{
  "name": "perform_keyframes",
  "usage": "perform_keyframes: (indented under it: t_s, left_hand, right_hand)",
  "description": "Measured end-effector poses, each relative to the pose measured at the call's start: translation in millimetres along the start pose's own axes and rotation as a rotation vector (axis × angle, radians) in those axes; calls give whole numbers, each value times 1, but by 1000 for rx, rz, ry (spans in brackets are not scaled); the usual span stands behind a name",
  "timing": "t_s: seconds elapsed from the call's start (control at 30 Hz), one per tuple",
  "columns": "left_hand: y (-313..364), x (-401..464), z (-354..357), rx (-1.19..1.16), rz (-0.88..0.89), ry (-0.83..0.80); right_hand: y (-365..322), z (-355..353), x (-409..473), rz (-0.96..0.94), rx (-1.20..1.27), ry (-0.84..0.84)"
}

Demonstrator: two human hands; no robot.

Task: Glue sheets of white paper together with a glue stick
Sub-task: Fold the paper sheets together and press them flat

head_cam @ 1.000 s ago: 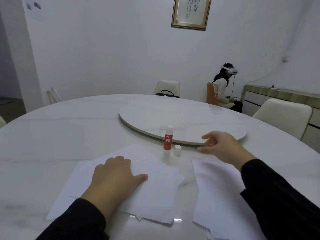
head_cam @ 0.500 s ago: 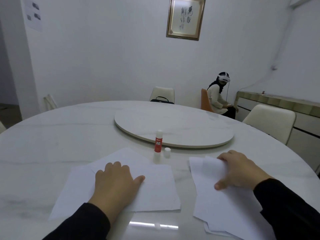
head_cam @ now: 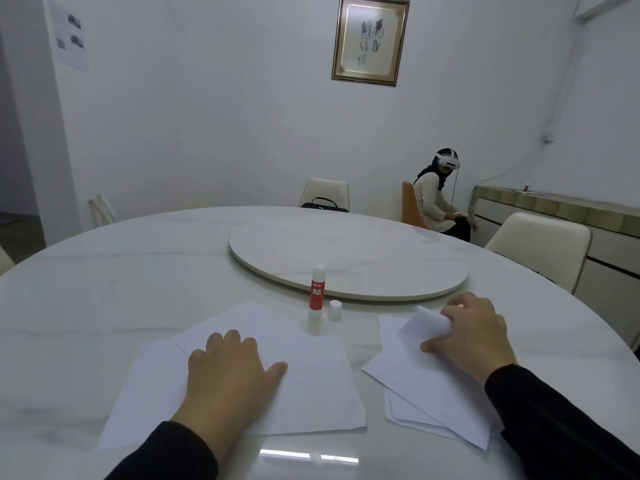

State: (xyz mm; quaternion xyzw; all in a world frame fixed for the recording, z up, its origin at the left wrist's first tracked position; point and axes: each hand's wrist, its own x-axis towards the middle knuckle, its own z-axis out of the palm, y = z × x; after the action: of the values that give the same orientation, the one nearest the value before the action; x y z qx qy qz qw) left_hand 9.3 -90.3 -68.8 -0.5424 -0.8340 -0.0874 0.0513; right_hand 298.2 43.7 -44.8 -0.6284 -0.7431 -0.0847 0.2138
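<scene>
Glued sheets [head_cam: 311, 375] near the table's [head_cam: 104, 289] front edge are pinned by the flat, open left hand [head_cam: 228, 372]; the top sheet [head_cam: 424, 329] of the loose stack [head_cam: 433, 393] is pinched up by the right hand [head_cam: 474, 334] for adding.

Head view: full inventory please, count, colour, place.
glue stick: 1, red and white, upright, uncapped, near the turntable's front edge
cap: 1, white, right of the glue stick
left paper stack: several sheets, white, under the left hand
right paper stack: several sheets, white, top sheet's corner lifted
turntable: 1, white, table centre
table: 1, white marble, round
chairs: 3, two cream, one orange
seated person: 1, wearing a headset, back right
framed calligraphy: 1, gold frame, wall
left hand: flat on paper
right hand: pinches the lifted sheet
</scene>
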Motion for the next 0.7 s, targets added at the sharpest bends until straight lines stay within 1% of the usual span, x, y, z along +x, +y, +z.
perform_keyframes:
  t_s: [0.03, 0.13, 0.23, 0.27, 0.37, 0.43, 0.47, 0.5, 0.57, 0.6, 0.63, 0.67, 0.7]
  left_hand:
    - [0, 0, 0, -4, 3, 1]
    - [0, 1, 1, -11, 10, 6]
    - [0, 2, 3, -7, 27, 30]
    - [0, 2, 4, -6, 33, 43]
    - [-3, 3, 6, -13, 53, 64]
    - [-5, 6, 5, -78, 65, 64]
    - [-7, 9, 3, -166, 53, 73]
    - [-9, 12, -2, -305, 28, 88]
    - [-15, 18, -16, -685, -21, 132]
    - [-18, 19, -24, -887, -38, 116]
    - [-20, 18, -32, -1088, -38, 60]
    - [-22, 15, -39, -1278, -16, -39]
    - [-24, 11, -46, -1430, 17, -178]
  right_hand:
    - [0, -3, 1, 7, 38, -16]
    - [5, -14, 6, 68, 232, -156]
    - [14, -32, 12, 57, 373, -261]
    - [18, -40, 15, 57, 441, -311]
    - [29, -75, 20, 149, 745, -517]
    - [31, -98, 21, 132, 827, -568]
    - [29, -109, 20, 99, 841, -570]
    - [24, -119, 19, 53, 853, -563]
    - [5, -137, 14, -44, 930, -511]
    - [-7, -143, 11, -95, 989, -483]
    - [-20, -148, 7, -149, 1055, -456]
    - [-33, -151, 4, -195, 1130, -426]
    - [-46, -151, 1, -228, 1211, -398]
